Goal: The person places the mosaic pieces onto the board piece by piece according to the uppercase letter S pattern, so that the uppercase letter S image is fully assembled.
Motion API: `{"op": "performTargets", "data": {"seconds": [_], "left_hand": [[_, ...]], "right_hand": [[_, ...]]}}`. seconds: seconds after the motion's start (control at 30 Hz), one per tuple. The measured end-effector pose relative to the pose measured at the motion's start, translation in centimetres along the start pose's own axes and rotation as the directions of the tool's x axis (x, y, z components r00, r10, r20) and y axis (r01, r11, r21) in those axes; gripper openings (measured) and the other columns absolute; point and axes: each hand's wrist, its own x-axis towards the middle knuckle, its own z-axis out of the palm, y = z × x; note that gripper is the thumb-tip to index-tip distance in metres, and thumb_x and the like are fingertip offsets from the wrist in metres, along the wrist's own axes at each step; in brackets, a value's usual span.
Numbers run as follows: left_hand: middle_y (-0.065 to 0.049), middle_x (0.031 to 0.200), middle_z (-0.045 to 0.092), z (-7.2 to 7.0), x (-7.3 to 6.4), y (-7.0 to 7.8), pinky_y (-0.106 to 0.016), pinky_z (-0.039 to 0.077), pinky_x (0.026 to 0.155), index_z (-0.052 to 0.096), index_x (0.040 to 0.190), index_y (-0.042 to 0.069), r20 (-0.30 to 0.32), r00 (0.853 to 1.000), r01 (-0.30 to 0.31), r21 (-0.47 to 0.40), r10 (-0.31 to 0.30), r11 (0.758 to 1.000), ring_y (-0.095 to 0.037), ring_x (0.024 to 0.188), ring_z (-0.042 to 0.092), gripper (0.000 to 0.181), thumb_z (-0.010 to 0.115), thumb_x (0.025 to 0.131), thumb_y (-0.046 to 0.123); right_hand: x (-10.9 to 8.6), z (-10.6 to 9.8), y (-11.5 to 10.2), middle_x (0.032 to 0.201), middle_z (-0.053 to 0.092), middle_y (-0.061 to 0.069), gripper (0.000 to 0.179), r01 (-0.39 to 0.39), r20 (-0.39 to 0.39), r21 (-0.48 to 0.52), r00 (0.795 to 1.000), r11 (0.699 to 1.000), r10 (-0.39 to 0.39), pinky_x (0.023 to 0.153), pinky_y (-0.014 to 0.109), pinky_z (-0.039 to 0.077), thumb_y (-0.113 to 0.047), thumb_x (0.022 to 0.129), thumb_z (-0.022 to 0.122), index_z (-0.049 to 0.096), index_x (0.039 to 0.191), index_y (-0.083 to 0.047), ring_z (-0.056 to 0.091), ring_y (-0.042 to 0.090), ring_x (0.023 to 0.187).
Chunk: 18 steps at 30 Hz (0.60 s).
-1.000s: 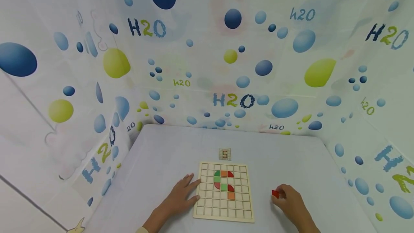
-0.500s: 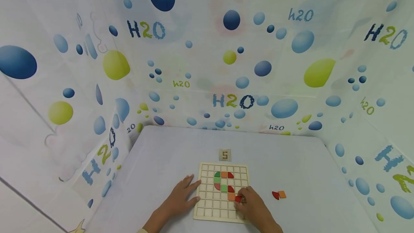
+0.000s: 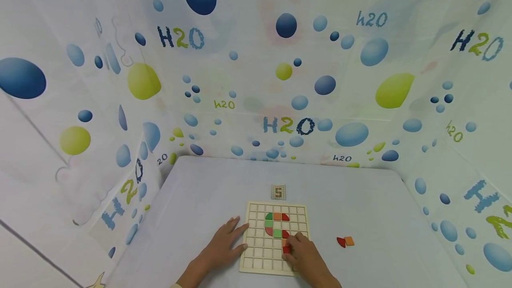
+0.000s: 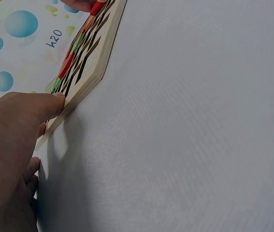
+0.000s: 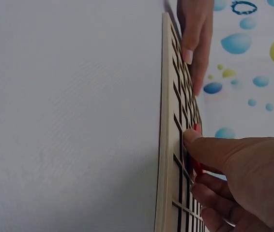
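Observation:
A wooden grid board [image 3: 253, 263] lies on the white-covered table, with several green, orange and red tiles [image 3: 277, 233] set in its cells in a curved line. My left hand [image 3: 224, 243] rests at the board's left edge, fingers spread and thumb touching the rim. Over the lower right part of the board, my right hand [image 3: 306, 254] pinches a red tile [image 3: 286, 250] between thumb and fingers, just below an orange tile mostly covered by the fingers. In the right wrist view the red tile [image 5: 196, 166] shows partly behind the thumb.
Right of the board lie a loose red quarter-round tile [image 3: 341, 242] and an orange square tile [image 3: 349, 241], touching or nearly so. A small card [image 3: 278, 192] with an S-like figure on a grid lies behind the board. Patterned cloth walls [image 3: 248, 74] surround the table.
My right hand has moved left from the loose tiles onto the board, carrying a red tile, then slightly further left. The loose red and orange tiles came into view. My left hand stays put.

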Motion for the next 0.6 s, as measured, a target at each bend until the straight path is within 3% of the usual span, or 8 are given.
{"op": "performTargets", "data": {"seconds": [0.43,0.6], "left_hand": [[-0.020,0.169,0.036,-0.04,-0.24,0.17,-0.067,0.026,0.125,0.051,0.158,0.022,-0.017,1.000,-0.017,-0.013,0.017,1.000,-0.045,0.157,0.029,0.063,0.063,0.103,0.050],[-0.020,0.169,0.035,-0.07,-0.22,0.13,-0.067,0.027,0.125,0.050,0.159,0.021,-0.017,1.000,-0.022,-0.013,0.022,1.000,-0.045,0.157,0.029,0.063,0.063,0.103,0.050]], "right_hand": [[-0.35,-0.31,-0.02,0.101,0.055,-0.011,0.032,0.001,0.056,-0.012,0.998,1.000,0.000,0.072,0.034,0.049,-0.045,0.090,0.082,0.069,0.105,-0.019,0.054,0.008,0.090],[-0.60,-0.63,0.23,0.101,0.054,-0.011,0.023,0.044,0.055,0.020,0.997,0.999,-0.045,0.073,0.033,0.049,-0.032,0.094,0.081,0.068,0.107,-0.019,0.052,0.006,0.088]]}}
